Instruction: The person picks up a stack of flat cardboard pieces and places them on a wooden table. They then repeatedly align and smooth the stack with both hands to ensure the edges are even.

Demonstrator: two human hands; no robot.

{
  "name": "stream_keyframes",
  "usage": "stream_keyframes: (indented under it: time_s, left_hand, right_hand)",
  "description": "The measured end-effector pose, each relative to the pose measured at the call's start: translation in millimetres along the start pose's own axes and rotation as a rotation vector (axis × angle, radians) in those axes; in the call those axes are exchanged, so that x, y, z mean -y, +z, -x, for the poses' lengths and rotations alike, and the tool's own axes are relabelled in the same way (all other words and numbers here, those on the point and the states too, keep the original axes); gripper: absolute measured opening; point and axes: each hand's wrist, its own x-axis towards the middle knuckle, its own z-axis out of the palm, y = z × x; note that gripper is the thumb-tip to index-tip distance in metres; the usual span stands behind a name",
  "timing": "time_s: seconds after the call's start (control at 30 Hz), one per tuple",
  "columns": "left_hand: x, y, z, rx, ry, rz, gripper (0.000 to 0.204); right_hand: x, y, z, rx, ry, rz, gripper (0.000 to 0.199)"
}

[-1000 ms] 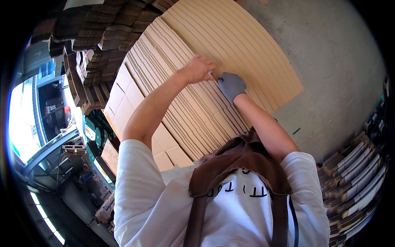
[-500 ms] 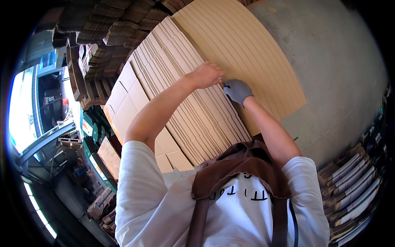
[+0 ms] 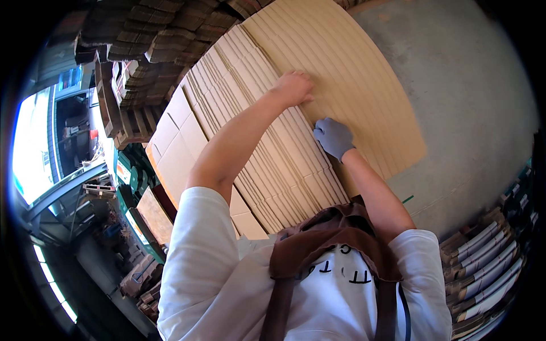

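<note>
A long row of flattened cardboard boxes (image 3: pixel 259 133) lies fanned in front of me, their creased edges overlapping. Along its right side spreads a broad tan cardboard surface (image 3: pixel 364 96) marked with parallel lines. My bare left hand (image 3: pixel 294 88) rests over the border between the two, fingers curled in; whatever they may hold is hidden. Closer to me, my right hand (image 3: pixel 334 137), in a grey glove, is closed at the same border. Its fingertips are tucked under, so I cannot make out anything in them.
Tall dark stacks of cardboard (image 3: pixel 153 28) stand at the far left above a wooden pallet (image 3: pixel 133 128). Green crates (image 3: pixel 136 176) are at the left. More stacked flat cardboard (image 3: pixel 483 267) stands at the lower right, past the grey concrete floor (image 3: pixel 455 102).
My left hand has moved farther away along the border. My right hand has come slightly nearer and to the right, so the two hands are now wider apart.
</note>
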Motion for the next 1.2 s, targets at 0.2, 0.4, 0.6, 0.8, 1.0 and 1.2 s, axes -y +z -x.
stream_keyframes:
  time_s: [0.2, 0.4, 0.6, 0.8, 1.0, 1.2]
  left_hand:
    - [4, 0, -5, 0.02, 0.011, 0.084, 0.029]
    - [5, -3, -3, 0.05, -0.021, 0.106, 0.028]
    - [3, -10, 0, 0.078, -0.031, 0.097, 0.031]
    - [9, -2, 2, 0.062, -0.018, 0.095, 0.029]
    - [14, 2, 5, 0.033, -0.001, 0.12, 0.028]
    - [15, 5, 6, 0.007, -0.032, 0.196, 0.028]
  right_hand:
    - [-1, -1, 4, -0.013, -0.023, -0.045, 0.022]
    - [-4, 2, 4, -0.049, -0.043, -0.102, 0.021]
    - [-11, 5, -1, -0.048, -0.039, -0.149, 0.021]
    - [-12, 8, -2, -0.045, -0.065, -0.164, 0.022]
    - [-2, 7, -3, -0.039, 0.0, -0.047, 0.023]
    - [1, 4, -2, -0.041, 0.0, -0.003, 0.024]
